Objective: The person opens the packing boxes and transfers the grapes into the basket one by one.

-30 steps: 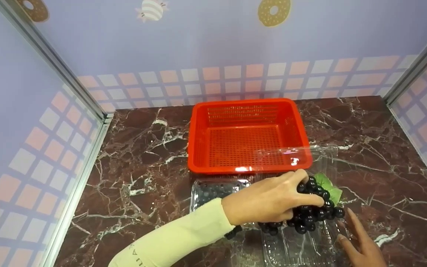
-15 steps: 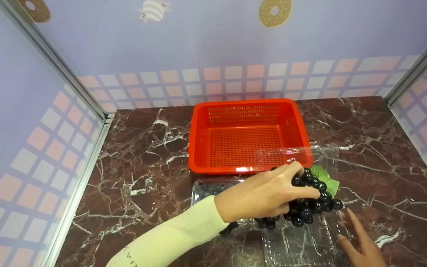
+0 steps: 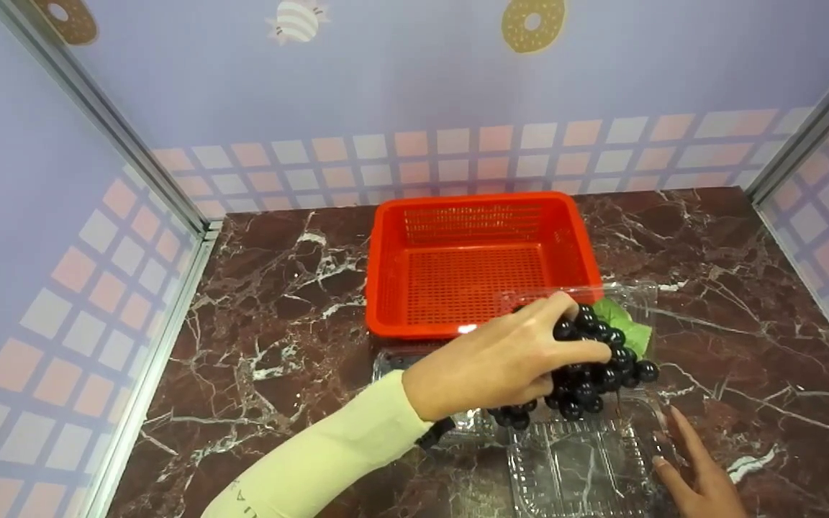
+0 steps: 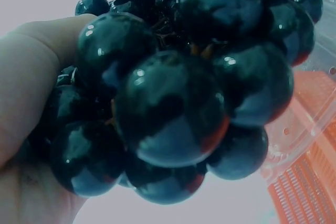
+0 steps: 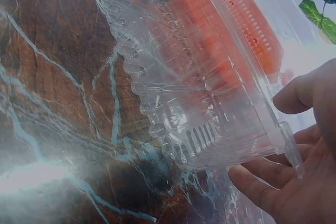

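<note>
My left hand (image 3: 494,360) grips a bunch of black grapes (image 3: 587,396) with a green leaf (image 3: 623,327) at its far side. The grapes hang above the hinge side of an open clear plastic clamshell box (image 3: 573,460). In the left wrist view, the thumb lies against the glossy grapes (image 4: 168,108), which fill most of the picture. My right hand (image 3: 702,475) is at the box's right side. Its thumb and fingers are spread at the rim, as the right wrist view shows beside the clear box wall (image 5: 199,129).
A red plastic basket (image 3: 378,273) stands behind the box, with the box's raised lid (image 3: 641,295) overlapping its front right corner. Another clear box (image 3: 386,360) sits at the left, partly hidden by my left arm. The marbled tabletop (image 3: 278,302) runs back to patterned walls.
My left hand has moved away from me and slightly left with the grapes, showing more of the box's bottom. The right hand has stayed in place.
</note>
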`<move>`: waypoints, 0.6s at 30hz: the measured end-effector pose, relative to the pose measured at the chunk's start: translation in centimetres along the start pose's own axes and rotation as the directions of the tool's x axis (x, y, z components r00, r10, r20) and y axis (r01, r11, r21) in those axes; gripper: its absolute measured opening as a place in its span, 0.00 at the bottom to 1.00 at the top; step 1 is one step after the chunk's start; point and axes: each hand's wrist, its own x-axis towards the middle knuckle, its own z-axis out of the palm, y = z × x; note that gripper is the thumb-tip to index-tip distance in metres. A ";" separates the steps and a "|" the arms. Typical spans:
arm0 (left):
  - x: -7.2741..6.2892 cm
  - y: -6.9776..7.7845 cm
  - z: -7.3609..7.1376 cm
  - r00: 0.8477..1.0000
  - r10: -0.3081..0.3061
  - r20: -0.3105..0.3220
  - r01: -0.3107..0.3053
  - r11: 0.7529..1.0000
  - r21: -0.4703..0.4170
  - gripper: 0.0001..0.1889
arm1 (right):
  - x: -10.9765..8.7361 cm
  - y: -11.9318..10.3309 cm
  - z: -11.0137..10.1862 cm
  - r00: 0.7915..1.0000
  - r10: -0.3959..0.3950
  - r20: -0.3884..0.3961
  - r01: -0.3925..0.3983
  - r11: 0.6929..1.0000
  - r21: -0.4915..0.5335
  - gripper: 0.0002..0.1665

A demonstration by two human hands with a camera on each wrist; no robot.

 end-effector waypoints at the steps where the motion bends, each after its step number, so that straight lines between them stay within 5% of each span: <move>1: 0.0 -0.1 -0.2 1.000 -0.002 -0.002 0.002 1.000 -0.003 0.26 | 0.0 0.0 0.0 1.000 -0.002 0.000 0.002 1.000 -0.002 0.43; 12: -0.1 -0.8 -1.6 0.999 -0.035 -0.030 0.034 0.999 -0.040 0.26 | 0.1 -0.7 -0.5 0.998 0.059 0.003 -0.059 0.996 -0.068 0.42; 18: -0.2 -1.1 -2.2 0.998 -0.037 -0.047 0.036 0.999 -0.023 0.25 | 0.0 -1.7 -0.7 0.998 -0.032 -0.060 0.026 0.996 -0.087 0.40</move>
